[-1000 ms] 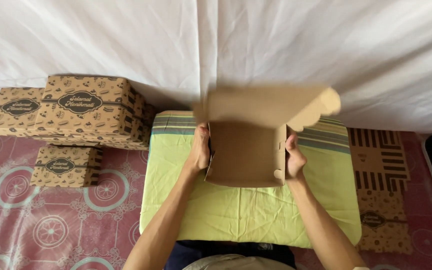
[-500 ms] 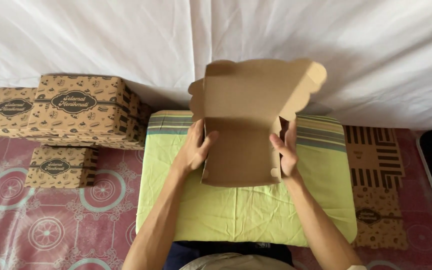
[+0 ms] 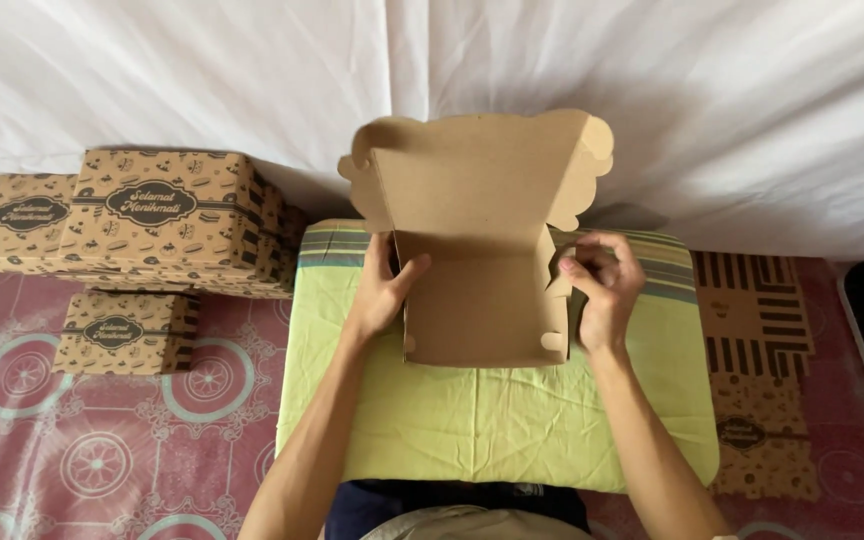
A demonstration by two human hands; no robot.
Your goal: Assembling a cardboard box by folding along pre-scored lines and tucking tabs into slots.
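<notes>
Cardboard box (image 3: 477, 290) on green cushion (image 3: 492, 420), lid up; left hand (image 3: 384, 295) grips left wall, right hand (image 3: 602, 285) pinches right flap.

Open plain-brown cardboard box (image 3: 477, 250) centre, stacked printed brown boxes (image 3: 142, 225) left, flat printed blanks (image 3: 757, 370) right

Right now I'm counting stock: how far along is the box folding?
Done: closed boxes are stacked at left. In hand: an open box on the cushion, lid up; left hand holds its side, right hand works the other wall. Left: flat sheets at right, unfolded.
</notes>
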